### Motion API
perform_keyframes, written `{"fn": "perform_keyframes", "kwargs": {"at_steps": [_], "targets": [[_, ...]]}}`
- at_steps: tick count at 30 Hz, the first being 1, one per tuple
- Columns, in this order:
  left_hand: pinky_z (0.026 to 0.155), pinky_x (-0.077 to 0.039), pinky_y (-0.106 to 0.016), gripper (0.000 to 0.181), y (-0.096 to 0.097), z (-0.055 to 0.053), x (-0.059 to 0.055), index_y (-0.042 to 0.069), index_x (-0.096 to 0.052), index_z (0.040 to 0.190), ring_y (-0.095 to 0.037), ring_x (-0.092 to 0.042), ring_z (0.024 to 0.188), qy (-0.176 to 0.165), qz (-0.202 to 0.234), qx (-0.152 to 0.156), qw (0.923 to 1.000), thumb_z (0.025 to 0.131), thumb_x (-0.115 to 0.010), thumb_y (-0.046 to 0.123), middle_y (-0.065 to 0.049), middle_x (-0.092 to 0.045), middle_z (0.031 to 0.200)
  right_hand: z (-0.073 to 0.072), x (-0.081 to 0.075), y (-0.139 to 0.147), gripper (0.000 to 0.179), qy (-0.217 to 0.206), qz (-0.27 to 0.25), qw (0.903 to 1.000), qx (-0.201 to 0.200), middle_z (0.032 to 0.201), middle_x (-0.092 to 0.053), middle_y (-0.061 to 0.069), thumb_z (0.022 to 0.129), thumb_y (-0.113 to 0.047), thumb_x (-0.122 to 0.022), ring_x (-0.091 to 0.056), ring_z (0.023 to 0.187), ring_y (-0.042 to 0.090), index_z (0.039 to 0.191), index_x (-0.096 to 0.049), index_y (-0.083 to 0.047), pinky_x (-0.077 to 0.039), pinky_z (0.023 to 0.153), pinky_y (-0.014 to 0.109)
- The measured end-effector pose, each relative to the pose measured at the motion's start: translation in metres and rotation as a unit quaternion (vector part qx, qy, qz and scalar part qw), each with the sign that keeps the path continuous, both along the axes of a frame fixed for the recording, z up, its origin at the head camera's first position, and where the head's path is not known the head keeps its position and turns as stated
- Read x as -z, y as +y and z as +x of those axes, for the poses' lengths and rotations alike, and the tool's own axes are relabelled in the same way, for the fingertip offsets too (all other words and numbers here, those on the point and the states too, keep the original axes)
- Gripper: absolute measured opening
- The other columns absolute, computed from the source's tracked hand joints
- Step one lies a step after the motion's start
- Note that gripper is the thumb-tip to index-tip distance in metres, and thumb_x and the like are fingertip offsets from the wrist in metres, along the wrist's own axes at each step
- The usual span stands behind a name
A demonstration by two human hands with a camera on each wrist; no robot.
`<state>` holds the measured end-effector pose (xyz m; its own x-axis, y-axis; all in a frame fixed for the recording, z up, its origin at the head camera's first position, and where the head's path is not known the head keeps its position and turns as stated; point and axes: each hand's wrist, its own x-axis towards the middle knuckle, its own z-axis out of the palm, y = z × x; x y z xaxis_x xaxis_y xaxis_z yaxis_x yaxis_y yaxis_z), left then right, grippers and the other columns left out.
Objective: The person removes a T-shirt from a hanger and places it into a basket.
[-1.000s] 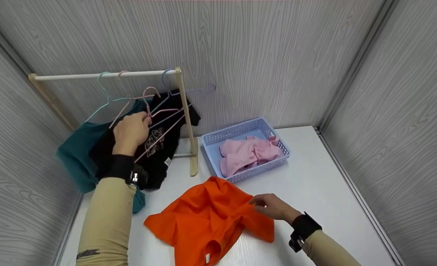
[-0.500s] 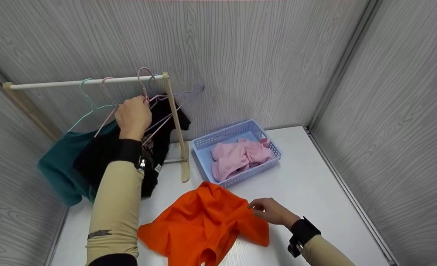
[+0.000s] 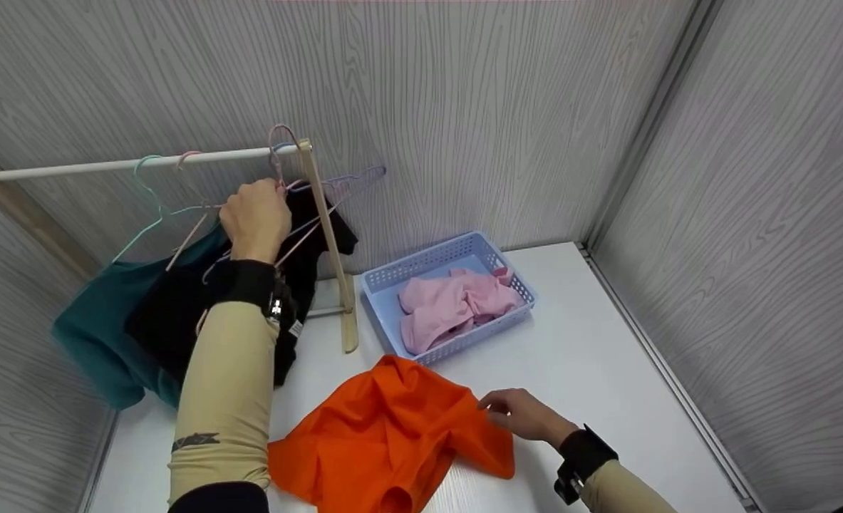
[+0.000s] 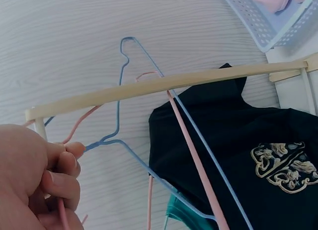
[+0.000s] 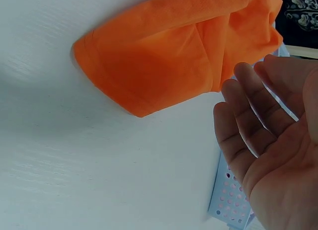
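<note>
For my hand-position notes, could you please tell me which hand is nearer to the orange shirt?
The right hand is nearer, at the edge of the orange shirt; the left hand is farther off, at the rack, gripping a pink hanger.

On the table [image 3: 606,356], a clothes rack [image 3: 328,239] stands at left, 2 garments [image 3: 100,320] below its rail [image 3: 236,154]. Right of it, near the back wall [image 3: 464,107], lies a basket [image 3: 478,332] with 1 more garment [image 3: 450,303] inside. A shirt [image 3: 382,427] lies before the basket. The left hand [image 3: 256,217] is near the rail's right end, the right hand [image 3: 524,415] by the shirt's right side.
</note>
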<state>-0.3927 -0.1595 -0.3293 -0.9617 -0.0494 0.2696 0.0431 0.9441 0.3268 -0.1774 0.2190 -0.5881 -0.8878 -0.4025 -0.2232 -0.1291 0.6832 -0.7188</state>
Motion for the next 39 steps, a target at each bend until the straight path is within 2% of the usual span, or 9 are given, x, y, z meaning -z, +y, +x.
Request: {"fn": "perform_keyframes", "kwargs": {"at_steps": [7, 14, 19, 24, 28, 30, 33, 35, 39], "targets": [[0.073, -0.050, -0.057, 0.041, -0.011, -0.002, -0.007, -0.003, -0.065, 0.104, -0.048, -0.064, 0.090, -0.011, -0.016, -0.023, 0.9995, 0.105, -0.036, 0.026, -0.029, -0.067, 0.102, 0.004, 0.003, 0.003, 0.025, -0.024, -0.007, 0.9997, 0.002, 0.105, -0.069, 0.011, 0.096, -0.013, -0.056, -0.057, 0.087, 0.014, 0.118, -0.066, -0.006, -0.049, 0.076, 0.028], [0.069, -0.051, -0.055, 0.040, 0.000, -0.009, -0.003, 0.000, -0.066, 0.110, -0.047, -0.065, 0.088, 0.001, -0.025, -0.008, 0.9996, 0.106, -0.038, 0.028, -0.028, -0.068, 0.105, 0.006, 0.004, 0.005, 0.027, -0.030, -0.002, 0.9995, 0.005, 0.106, -0.069, 0.011, 0.096, -0.013, -0.056, -0.058, 0.089, 0.016, 0.119, -0.065, -0.002, -0.050, 0.080, 0.031], [0.071, -0.050, -0.056, 0.039, -0.005, -0.011, -0.004, 0.001, -0.065, 0.114, -0.047, -0.064, 0.090, 0.005, -0.019, -0.018, 0.9997, 0.106, -0.038, 0.029, -0.027, -0.068, 0.106, 0.009, 0.004, 0.005, 0.025, -0.039, -0.003, 0.9992, 0.007, 0.103, -0.069, 0.008, 0.096, -0.013, -0.057, -0.058, 0.087, 0.015, 0.118, -0.066, -0.004, -0.051, 0.079, 0.030], [0.073, -0.049, -0.056, 0.040, -0.012, -0.012, -0.004, 0.000, -0.064, 0.111, -0.047, -0.064, 0.091, -0.021, -0.029, -0.021, 0.9992, 0.106, -0.037, 0.029, -0.028, -0.067, 0.104, 0.011, 0.003, 0.006, 0.026, -0.039, -0.002, 0.9992, 0.004, 0.105, -0.069, 0.010, 0.096, -0.013, -0.056, -0.058, 0.087, 0.014, 0.118, -0.065, -0.002, -0.050, 0.079, 0.029], [0.076, -0.049, -0.056, 0.035, -0.015, -0.012, -0.002, 0.000, -0.063, 0.112, -0.046, -0.064, 0.090, -0.051, -0.055, -0.017, 0.9970, 0.105, -0.038, 0.023, -0.028, -0.067, 0.105, 0.011, 0.006, 0.006, 0.027, -0.044, 0.005, 0.9990, 0.001, 0.108, -0.069, 0.010, 0.097, -0.015, -0.055, -0.060, 0.092, 0.015, 0.119, -0.065, -0.003, -0.051, 0.081, 0.031], [0.075, -0.049, -0.055, 0.031, -0.015, -0.013, 0.000, -0.001, -0.063, 0.113, -0.045, -0.065, 0.089, -0.056, -0.068, -0.022, 0.9959, 0.103, -0.040, 0.017, -0.029, -0.067, 0.104, 0.010, 0.008, 0.006, 0.027, -0.043, 0.006, 0.9991, -0.002, 0.110, -0.069, 0.011, 0.097, -0.016, -0.055, -0.061, 0.094, 0.016, 0.119, -0.065, -0.003, -0.051, 0.083, 0.033], [0.072, -0.050, -0.054, 0.028, -0.014, -0.013, 0.005, -0.004, -0.062, 0.115, -0.045, -0.066, 0.088, -0.045, -0.084, -0.027, 0.9951, 0.101, -0.042, 0.009, -0.030, -0.067, 0.102, 0.010, 0.011, 0.007, 0.028, -0.042, 0.002, 0.9991, -0.006, 0.112, -0.068, 0.014, 0.098, -0.016, -0.055, -0.061, 0.095, 0.017, 0.119, -0.065, -0.002, -0.051, 0.083, 0.035], [0.069, -0.051, -0.053, 0.026, -0.013, -0.013, 0.009, -0.006, -0.062, 0.113, -0.045, -0.066, 0.086, -0.046, -0.091, -0.014, 0.9947, 0.098, -0.044, 0.006, -0.031, -0.067, 0.101, 0.011, 0.012, 0.007, 0.027, -0.044, -0.003, 0.9990, -0.004, 0.113, -0.068, 0.016, 0.097, -0.015, -0.055, -0.061, 0.095, 0.018, 0.119, -0.065, -0.002, -0.051, 0.083, 0.035], [0.067, -0.052, -0.054, 0.027, -0.011, -0.012, 0.020, -0.007, -0.061, 0.115, -0.046, -0.065, 0.087, -0.074, -0.095, 0.030, 0.9922, 0.095, -0.047, 0.003, -0.034, -0.064, 0.105, 0.011, 0.012, 0.005, 0.026, -0.055, -0.006, 0.9985, 0.004, 0.110, -0.068, 0.013, 0.096, -0.015, -0.056, -0.060, 0.093, 0.016, 0.118, -0.065, -0.002, -0.050, 0.081, 0.034]]}}
